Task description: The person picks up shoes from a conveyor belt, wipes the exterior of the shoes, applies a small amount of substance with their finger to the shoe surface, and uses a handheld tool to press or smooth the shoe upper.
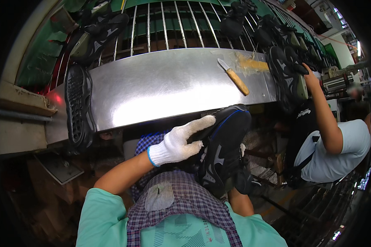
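Observation:
A black shoe (224,142) with grey patches and a thin blue line along its edge is held tilted over my lap, its toe up by the bench edge. My left hand (179,142), in a white knit glove with a blue cuff, is at the shoe's left side. Its forefinger and thumb are stretched out and spread, their tips at the shoe. My right hand (243,149) is mostly hidden behind the shoe; only a little pale glove shows at its right edge. A knife (236,80) with a wooden handle lies on the metal bench (160,86).
At the bench's left end stands another black shoe (79,107). Beyond the bench runs a roller conveyor (165,24) carrying more dark shoes (99,35). Yellow tape (253,64) sticks to the bench. On the right, a co-worker's arm (325,111) reaches to several shoes (285,78).

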A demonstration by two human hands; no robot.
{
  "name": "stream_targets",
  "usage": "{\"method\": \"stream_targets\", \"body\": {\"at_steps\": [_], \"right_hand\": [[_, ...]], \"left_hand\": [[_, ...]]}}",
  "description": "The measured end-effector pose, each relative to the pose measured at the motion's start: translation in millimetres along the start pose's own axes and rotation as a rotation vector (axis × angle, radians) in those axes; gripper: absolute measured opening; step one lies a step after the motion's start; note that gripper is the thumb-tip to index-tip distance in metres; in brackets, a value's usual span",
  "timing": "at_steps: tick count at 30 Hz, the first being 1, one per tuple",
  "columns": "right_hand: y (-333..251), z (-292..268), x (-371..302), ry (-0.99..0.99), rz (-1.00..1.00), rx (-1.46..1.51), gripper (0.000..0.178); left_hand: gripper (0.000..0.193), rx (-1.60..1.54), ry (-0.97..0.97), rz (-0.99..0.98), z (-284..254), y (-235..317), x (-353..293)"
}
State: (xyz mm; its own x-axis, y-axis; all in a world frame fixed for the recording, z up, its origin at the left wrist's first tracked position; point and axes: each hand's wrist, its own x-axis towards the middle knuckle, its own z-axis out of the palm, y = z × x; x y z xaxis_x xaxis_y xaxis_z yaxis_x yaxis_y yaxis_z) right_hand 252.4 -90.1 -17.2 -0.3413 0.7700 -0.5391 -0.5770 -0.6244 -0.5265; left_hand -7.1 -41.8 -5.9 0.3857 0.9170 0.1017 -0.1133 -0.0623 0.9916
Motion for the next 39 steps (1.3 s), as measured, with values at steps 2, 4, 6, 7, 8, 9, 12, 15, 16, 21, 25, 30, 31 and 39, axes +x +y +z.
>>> {"method": "stream_targets", "body": {"at_steps": [2, 4, 6, 7, 8, 9, 12, 15, 16, 21, 25, 30, 31, 39], "right_hand": [[-0.5, 3.1, -1.0, -0.007, -0.012, -0.029, 0.078], [-2.2, 6.4, 1.1, -0.020, -0.026, -0.048, 0.077], [-4.6, 8.8, -1.1, -0.020, -0.038, -0.068, 0.077], [-4.3, 9.0, -1.8, -0.020, -0.040, -0.075, 0.077], [-3.9, 9.3, -3.2, -0.016, -0.043, -0.079, 0.077], [-3.7, 9.5, -4.1, -0.017, -0.045, -0.085, 0.077], [-5.2, 10.4, -5.1, -0.016, -0.051, -0.103, 0.076], [-6.6, 13.0, -1.3, -0.019, -0.057, -0.122, 0.076], [-6.1, 14.2, -0.2, -0.019, -0.054, -0.124, 0.076], [-6.4, 24.5, 19.6, -0.044, -0.065, -0.139, 0.075], [-4.3, 28.8, 25.8, -0.046, -0.063, -0.145, 0.074], [-3.6, 30.0, 22.5, -0.039, -0.062, -0.160, 0.074], [-3.0, 29.1, 21.4, -0.035, -0.062, -0.164, 0.074], [-4.8, 37.9, 28.9, -0.065, -0.081, -0.184, 0.073]], "left_hand": [[0.077, -0.013, 0.006, -0.009, 0.7, -0.8, -3.9], [0.078, 0.010, -0.001, -0.013, 1.2, -0.5, -7.6], [0.078, 0.000, 0.004, -0.034, 3.6, 1.9, -8.4], [0.079, -0.004, 0.007, -0.044, 4.8, 3.4, -8.6], [0.079, -0.001, 0.009, -0.036, 6.1, 4.0, -8.7], [0.079, 0.001, 0.012, -0.028, 7.2, 4.5, -8.1], [0.079, 0.048, 0.014, -0.001, 8.9, 3.6, -8.6], [0.081, 0.078, 0.023, 0.013, 10.2, -0.3, -9.5], [0.081, 0.082, 0.028, 0.015, 10.8, -2.0, -9.6], [0.082, 0.111, 0.084, 0.058, 21.9, -11.4, -7.0], [0.081, 0.176, 0.133, 0.056, 36.0, -14.7, -11.7], [0.079, 0.330, 0.250, 0.219, 48.1, -35.6, -23.3], [0.079, 0.319, 0.279, 0.246, 50.2, -37.0, -24.5], [0.059, 0.523, 0.204, 0.247, 34.8, -3.7, -47.9]]}}
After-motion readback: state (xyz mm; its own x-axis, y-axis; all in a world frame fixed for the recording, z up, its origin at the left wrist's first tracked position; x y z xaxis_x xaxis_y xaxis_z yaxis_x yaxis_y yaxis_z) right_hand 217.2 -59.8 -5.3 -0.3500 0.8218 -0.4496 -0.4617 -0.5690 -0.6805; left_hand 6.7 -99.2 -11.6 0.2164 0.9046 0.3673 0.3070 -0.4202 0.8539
